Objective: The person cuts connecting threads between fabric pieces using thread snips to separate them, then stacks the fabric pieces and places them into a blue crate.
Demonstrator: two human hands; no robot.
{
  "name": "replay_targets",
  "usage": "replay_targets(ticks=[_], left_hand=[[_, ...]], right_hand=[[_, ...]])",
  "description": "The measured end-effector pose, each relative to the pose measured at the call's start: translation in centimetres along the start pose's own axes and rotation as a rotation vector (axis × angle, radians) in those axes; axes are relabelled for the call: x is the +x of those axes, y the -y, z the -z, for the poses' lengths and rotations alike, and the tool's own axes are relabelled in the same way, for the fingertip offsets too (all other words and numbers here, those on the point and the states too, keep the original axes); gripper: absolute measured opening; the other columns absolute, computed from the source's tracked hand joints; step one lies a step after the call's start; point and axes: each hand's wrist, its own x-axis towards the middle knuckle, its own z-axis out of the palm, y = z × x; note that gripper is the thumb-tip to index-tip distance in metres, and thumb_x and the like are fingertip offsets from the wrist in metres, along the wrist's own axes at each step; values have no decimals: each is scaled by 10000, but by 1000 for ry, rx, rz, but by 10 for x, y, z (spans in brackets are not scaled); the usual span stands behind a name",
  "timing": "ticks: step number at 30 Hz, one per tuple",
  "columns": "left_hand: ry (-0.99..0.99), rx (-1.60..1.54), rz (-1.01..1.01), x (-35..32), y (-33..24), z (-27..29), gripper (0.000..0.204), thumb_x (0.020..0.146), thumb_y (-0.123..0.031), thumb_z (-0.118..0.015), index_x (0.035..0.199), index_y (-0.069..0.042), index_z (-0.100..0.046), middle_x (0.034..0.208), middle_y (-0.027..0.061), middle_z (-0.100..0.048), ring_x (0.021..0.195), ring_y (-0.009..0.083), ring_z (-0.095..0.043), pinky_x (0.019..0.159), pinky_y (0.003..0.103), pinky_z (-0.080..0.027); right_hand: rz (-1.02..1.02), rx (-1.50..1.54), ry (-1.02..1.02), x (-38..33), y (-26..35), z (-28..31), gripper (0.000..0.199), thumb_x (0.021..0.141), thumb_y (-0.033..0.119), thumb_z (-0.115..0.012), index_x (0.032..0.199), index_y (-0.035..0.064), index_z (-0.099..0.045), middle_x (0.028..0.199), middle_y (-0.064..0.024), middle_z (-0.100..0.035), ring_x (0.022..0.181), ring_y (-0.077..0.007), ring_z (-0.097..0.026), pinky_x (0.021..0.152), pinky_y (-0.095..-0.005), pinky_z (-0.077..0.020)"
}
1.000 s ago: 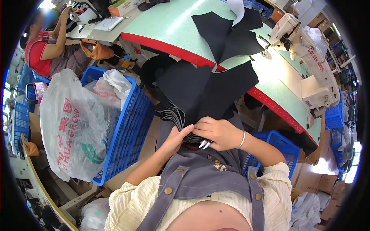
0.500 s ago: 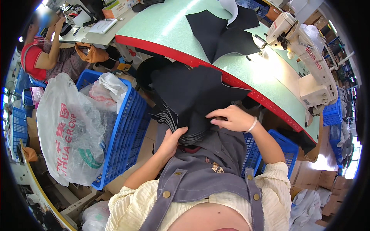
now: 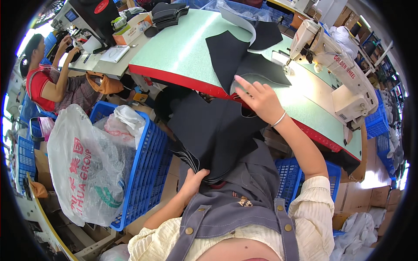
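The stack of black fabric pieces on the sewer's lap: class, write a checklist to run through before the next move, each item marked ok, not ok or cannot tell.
1. Left hand steadies the black fabric stack at its near edge: ok.
2. Right hand has a grip on a piece: cannot tell; fingers spread at the table edge.
3. Green sewing table has bare space: ok.
4. Black pieces at the sewing machine lie flat: not ok, overlapping.
5. Blue crate stands beside the lap: ok.

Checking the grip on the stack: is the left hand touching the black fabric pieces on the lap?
Touching. In the head view, the left hand grips the lower edge of the black fabric stack.
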Motion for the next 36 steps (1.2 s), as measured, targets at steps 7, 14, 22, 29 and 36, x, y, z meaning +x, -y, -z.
replay_targets(ticks=[7, 14, 22, 29, 36], left_hand=[[125, 42, 60, 2, -4, 6, 584, 767, -207, -611, 1197, 86, -347, 1142, 162, -500, 1053, 214, -493, 935, 321, -378], [52, 28, 36, 6, 4, 10, 475, 766, -135, -592, 1146, 88, -414, 1087, 150, -535, 995, 203, -531, 882, 328, -425], [61, 19, 38, 1, -1, 3, 521, 763, -184, -620, 1130, 108, -394, 1098, 161, -523, 1011, 203, -515, 897, 314, -410], [131, -8, -19, -4, -12, -3, 423, 760, -149, -596, 1090, 96, -496, 1034, 123, -579, 944, 180, -549, 857, 313, -431], [130, -32, 3, -3, -10, -1, 439, 760, -153, -600, 1098, 101, -482, 1043, 131, -575, 945, 188, -550, 862, 315, -431]], right_hand=[[58, -20, 74, 0, 2, -17, 275, 719, 96, -579, 990, 52, -594, 1170, -42, -557, 740, -125, -508, 539, -224, -403], [32, -9, 37, 7, 2, -16, 285, 712, 132, -576, 988, 63, -595, 944, -16, -562, 760, -122, -518, 552, -223, -437], [112, 33, 153, 16, 2, -13, 190, 723, 127, -563, 901, 65, -595, 808, -13, -509, 705, -123, -526, 546, -226, -439], [72, 130, 232, 11, 3, -22, 287, 701, 144, -620, 964, 36, -589, 883, -33, -532, 700, -148, -546, 566, -254, -455], [50, 229, 214, 13, 0, -29, 167, 700, 154, -639, 820, 63, -567, 827, -30, -517, 703, -166, -546, 580, -276, -463]])
